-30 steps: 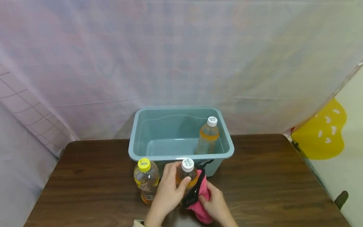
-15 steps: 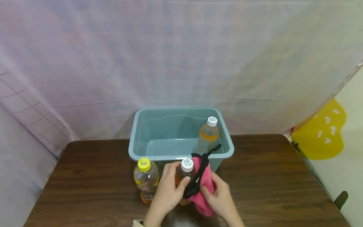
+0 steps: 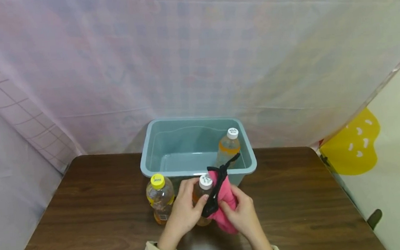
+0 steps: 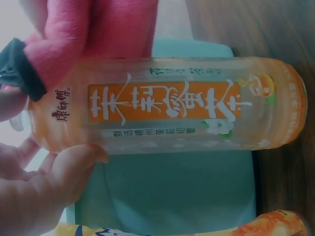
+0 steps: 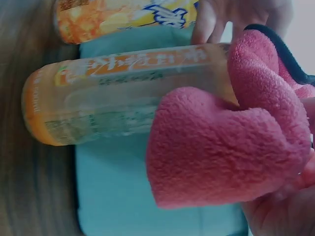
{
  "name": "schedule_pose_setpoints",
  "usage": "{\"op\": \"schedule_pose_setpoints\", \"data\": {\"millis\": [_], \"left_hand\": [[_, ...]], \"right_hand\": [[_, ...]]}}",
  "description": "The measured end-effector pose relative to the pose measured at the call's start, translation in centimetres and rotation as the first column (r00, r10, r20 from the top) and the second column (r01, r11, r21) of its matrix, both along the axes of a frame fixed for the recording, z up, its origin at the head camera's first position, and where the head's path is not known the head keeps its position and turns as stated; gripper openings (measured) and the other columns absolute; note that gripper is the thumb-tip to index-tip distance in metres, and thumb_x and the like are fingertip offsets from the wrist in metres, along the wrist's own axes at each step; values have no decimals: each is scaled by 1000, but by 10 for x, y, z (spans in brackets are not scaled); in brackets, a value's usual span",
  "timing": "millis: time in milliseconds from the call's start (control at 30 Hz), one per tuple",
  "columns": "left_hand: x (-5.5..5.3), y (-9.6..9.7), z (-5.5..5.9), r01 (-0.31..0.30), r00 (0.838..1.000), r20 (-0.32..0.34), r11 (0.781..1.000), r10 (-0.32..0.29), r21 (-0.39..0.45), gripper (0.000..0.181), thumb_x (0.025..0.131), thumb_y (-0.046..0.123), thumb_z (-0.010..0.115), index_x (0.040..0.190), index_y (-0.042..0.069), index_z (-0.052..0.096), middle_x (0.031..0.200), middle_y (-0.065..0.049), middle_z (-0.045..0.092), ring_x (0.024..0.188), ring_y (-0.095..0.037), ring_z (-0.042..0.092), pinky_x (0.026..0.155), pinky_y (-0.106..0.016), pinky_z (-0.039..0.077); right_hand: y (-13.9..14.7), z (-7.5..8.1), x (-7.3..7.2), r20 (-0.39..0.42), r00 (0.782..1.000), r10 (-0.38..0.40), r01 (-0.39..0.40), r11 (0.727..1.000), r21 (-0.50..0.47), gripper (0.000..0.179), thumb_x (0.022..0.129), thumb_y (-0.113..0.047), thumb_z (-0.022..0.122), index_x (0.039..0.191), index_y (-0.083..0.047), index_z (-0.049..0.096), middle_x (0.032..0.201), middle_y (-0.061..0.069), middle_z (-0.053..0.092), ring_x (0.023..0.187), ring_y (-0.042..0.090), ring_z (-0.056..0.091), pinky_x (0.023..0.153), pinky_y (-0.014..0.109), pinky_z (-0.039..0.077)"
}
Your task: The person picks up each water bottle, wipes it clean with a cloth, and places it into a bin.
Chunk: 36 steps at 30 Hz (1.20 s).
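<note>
My left hand (image 3: 183,210) grips a clear plastic drink bottle (image 4: 167,105) near its neck, fingers on one side and thumb on the other. The bottle has a white cap with dark writing and an orange label. In my right hand (image 3: 243,215) is a fuzzy pink cloth (image 5: 221,147) with black edging, bunched up and pinched by thumb and fingers. The cloth lies along the bottle's right side by the shoulder, and its black strip sticks up past the cap. Left of my left hand stands another bottle (image 3: 161,202) with a yellow cap.
Behind the hands stands a blue-green plastic bin (image 3: 145,161), with a white-capped bottle (image 3: 229,148) leaning in its right end. All of this is on a brown wooden table (image 3: 97,213), backed by a pale curtain (image 3: 187,62).
The pink cloth and my right hand have moved up along the bottle's right side and slightly right. The black strip now rises over the bin's rim. My left hand keeps its hold.
</note>
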<state>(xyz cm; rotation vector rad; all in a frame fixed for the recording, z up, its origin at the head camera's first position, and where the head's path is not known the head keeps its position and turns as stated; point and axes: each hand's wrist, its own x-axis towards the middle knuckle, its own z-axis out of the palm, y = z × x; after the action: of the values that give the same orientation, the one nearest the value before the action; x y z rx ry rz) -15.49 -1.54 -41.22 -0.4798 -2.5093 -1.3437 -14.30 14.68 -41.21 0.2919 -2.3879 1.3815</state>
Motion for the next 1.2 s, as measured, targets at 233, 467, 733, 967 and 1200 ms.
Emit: {"op": "schedule_pose_setpoints", "data": {"millis": [233, 467, 733, 967, 1200], "left_hand": [[-4, -4, -1, 11, 1000, -29, 1000, -12, -10, 38, 88, 21, 58, 119, 3, 45, 107, -12, 47, 95, -23, 52, 81, -42, 46], [-5, -5, 0, 38, 999, -2, 999, -38, 3, 40, 90, 26, 55, 120, 3, 44, 107, -13, 45, 98, -25, 53, 83, -44, 45], [-6, -4, 0, 40, 999, -3, 999, -40, -5, 42, 89, 28, 55, 121, 2, 44, 107, -13, 45, 98, -27, 53, 82, -44, 45], [-4, -4, 1, 49, 999, 19, 999, -49, -4, 44, 90, 31, 53, 121, 3, 43, 107, -13, 45, 90, -23, 52, 76, -39, 46], [-2, -4, -2, 58, 996, 62, 998, -58, 0, 46, 90, 35, 51, 122, 3, 43, 108, -13, 44, 87, -21, 51, 74, -36, 46]], "right_hand": [[1, -19, -6, 118, 993, 15, -10, 999, -38, 38, 64, 10, 63, 101, 1, 62, 74, 9, 64, 62, 6, 55, 57, 24, 47], [2, -46, -11, 151, 988, 24, -26, 1000, 13, 34, 63, 9, 63, 97, 3, 61, 71, 8, 62, 59, 6, 50, 52, 23, 44], [5, -77, -15, 227, 974, -6, -26, 990, 136, 35, 63, 5, 65, 97, 1, 62, 74, 7, 63, 62, 9, 52, 55, 23, 44], [7, -82, -15, 256, 967, -9, -31, 988, 153, 33, 65, 2, 66, 97, -1, 62, 76, 8, 64, 64, 11, 54, 55, 23, 44], [10, -85, -11, 293, 956, -4, -40, 989, 143, 30, 65, 1, 67, 94, -2, 62, 73, 6, 62, 61, 9, 52, 54, 23, 43]]}}
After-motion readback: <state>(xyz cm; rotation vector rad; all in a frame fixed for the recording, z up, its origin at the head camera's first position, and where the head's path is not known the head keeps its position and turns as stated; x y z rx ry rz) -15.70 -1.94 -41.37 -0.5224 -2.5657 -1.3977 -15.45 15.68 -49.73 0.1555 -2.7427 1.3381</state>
